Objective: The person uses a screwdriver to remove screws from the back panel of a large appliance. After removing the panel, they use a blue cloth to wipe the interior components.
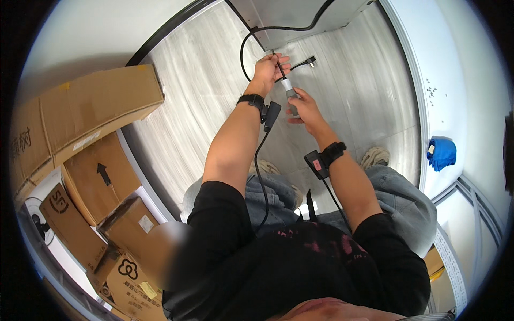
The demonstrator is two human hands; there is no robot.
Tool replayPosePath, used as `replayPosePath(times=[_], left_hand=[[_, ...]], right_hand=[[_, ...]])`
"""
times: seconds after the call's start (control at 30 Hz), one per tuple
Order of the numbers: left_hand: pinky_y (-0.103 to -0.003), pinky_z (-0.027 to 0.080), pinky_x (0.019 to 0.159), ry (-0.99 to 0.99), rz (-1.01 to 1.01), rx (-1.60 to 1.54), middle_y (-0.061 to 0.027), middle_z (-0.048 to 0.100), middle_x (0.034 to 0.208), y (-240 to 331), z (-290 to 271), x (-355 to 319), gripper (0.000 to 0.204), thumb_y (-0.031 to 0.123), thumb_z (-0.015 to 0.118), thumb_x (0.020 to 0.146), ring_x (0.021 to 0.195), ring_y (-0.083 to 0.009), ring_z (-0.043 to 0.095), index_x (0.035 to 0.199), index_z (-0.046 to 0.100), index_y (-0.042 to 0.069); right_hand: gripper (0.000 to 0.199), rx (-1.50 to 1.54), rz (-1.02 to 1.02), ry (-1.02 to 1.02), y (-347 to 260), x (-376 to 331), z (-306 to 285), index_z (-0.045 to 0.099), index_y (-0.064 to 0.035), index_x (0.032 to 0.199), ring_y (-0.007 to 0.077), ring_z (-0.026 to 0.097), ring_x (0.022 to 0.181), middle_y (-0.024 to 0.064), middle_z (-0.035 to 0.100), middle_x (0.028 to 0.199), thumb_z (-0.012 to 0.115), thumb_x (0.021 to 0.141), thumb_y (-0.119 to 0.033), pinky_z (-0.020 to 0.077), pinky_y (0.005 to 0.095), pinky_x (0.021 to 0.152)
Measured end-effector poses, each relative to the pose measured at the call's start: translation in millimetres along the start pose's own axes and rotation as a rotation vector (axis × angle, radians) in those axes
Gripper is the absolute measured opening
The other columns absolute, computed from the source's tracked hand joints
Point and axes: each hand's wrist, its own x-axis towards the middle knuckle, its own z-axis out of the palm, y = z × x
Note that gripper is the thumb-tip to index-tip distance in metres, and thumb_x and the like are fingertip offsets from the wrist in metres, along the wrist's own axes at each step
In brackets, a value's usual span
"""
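My right hand [303,109] is wrapped round the grey handle of a screwdriver [292,100], which has a pale collar and a thin dark shaft. Ahead of it, my left hand [271,68] pinches the shaft between thumb and forefinger, while its other fingers stick out to the right. The shaft's tip points at the lower corner of a light metal cabinet panel [292,32]; whether it touches a screw is too small to tell. A black power cable [241,56] loops round to the left of my hands, and its plug [310,61] lies on the floor to their right.
Several cardboard boxes [96,115] are stacked along the left side. Pale wood-look floor [198,64] spreads around the cabinet. A white wall with a dark base edge rises at the right, with a blue cloth-like bundle [442,154] against it. Wired devices [317,163] are strapped to both wrists.
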Motion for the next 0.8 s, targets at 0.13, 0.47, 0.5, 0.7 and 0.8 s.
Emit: replayPosePath(times=[0.13,0.47,0.5,0.7,0.8], left_hand=[[-0.038,0.058,0.074,0.060,-0.037,0.059,-0.0152,0.060,0.111,0.3,-16.5,14.2,0.024,0.011,0.038,0.098,0.089,-0.0260,0.065,0.120,0.043,0.002],[-0.034,0.053,0.070,0.157,-0.018,0.108,-0.0093,0.064,0.105,4.0,-19.0,36.5,0.021,0.007,0.043,0.094,0.085,-0.0209,0.065,0.115,0.049,0.007],[-0.033,0.050,0.070,0.168,-0.007,0.129,-0.0082,0.065,0.104,4.2,-15.9,36.1,0.022,0.008,0.044,0.094,0.085,-0.0190,0.064,0.115,0.050,0.008],[-0.029,0.043,0.069,0.210,-0.011,0.166,-0.0047,0.068,0.101,5.1,-14.7,32.6,0.022,0.008,0.044,0.094,0.081,-0.0136,0.061,0.114,0.053,0.011],[-0.028,0.044,0.068,0.205,-0.004,0.171,-0.0046,0.068,0.101,4.7,-15.4,31.1,0.023,0.008,0.044,0.093,0.081,-0.0136,0.062,0.114,0.053,0.011]], right_hand=[[0.047,-0.059,0.067,-0.038,0.5,18.0,-0.8,0.044,-0.0122,0.134,0.0165,0.058,0.082,0.0061,0.056,0.101,0.053,0.090,-0.026,0.0511,0.0329,0.062],[0.042,-0.053,0.034,-0.011,15.2,46.5,3.8,0.042,-0.0152,0.135,0.0156,0.058,0.083,0.0043,0.055,0.100,0.046,0.094,-0.024,0.0478,0.0330,0.066],[0.041,-0.049,0.031,-0.006,18.1,49.0,2.9,0.042,-0.0153,0.135,0.0155,0.058,0.083,0.0042,0.055,0.100,0.047,0.094,-0.024,0.0478,0.0330,0.065],[0.041,-0.050,0.032,-0.003,19.2,51.9,4.8,0.043,-0.0154,0.133,0.0149,0.057,0.082,0.0034,0.053,0.101,0.048,0.093,-0.022,0.0480,0.0325,0.063],[0.040,-0.065,0.022,0.006,25.1,58.8,3.0,0.044,-0.0153,0.133,0.0150,0.058,0.080,0.0035,0.053,0.100,0.049,0.093,-0.021,0.0480,0.0323,0.062]])
